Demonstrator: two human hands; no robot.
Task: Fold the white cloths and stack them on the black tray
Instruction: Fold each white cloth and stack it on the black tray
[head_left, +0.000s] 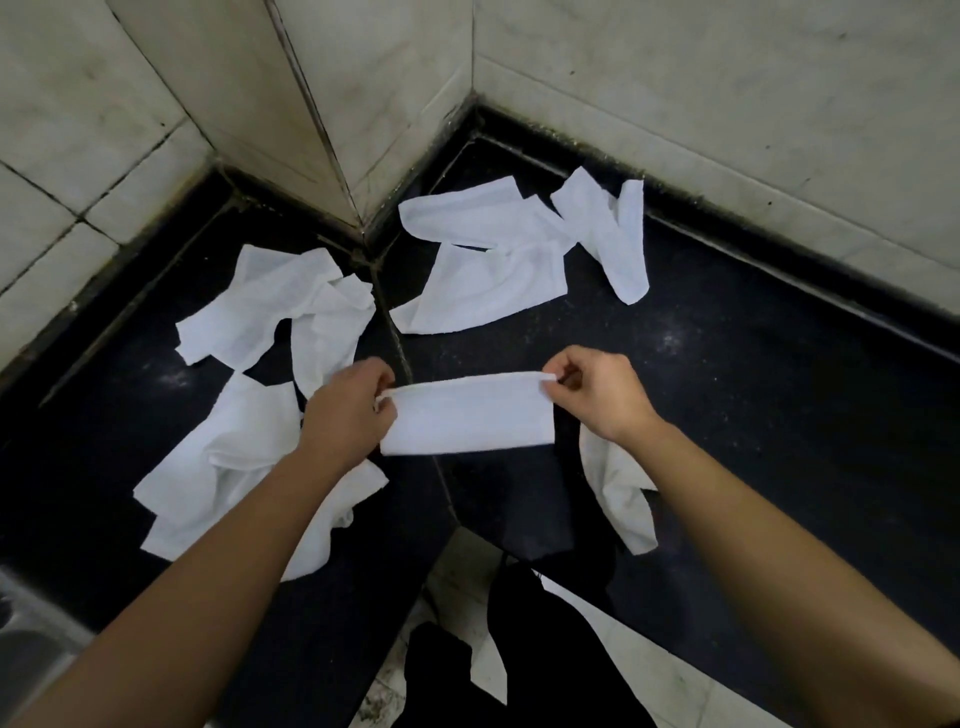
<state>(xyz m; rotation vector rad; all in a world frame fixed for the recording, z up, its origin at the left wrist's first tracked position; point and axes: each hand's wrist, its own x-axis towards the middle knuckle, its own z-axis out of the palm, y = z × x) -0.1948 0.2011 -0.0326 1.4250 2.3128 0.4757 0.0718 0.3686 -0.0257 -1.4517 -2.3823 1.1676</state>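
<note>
Left hand (348, 405), frame centre: left end of folded white cloth (467, 415) is pinched. Right hand (597, 389): right end is pinched by curled fingers. Cloth is held stretched above black table (753, 389). Loose cloths (280, 306) are scattered at left, lower left, upper centre, under right wrist.

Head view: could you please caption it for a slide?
Left hand and right hand pinch a folded white cloth above crumpled cloths on a black surface.
</note>
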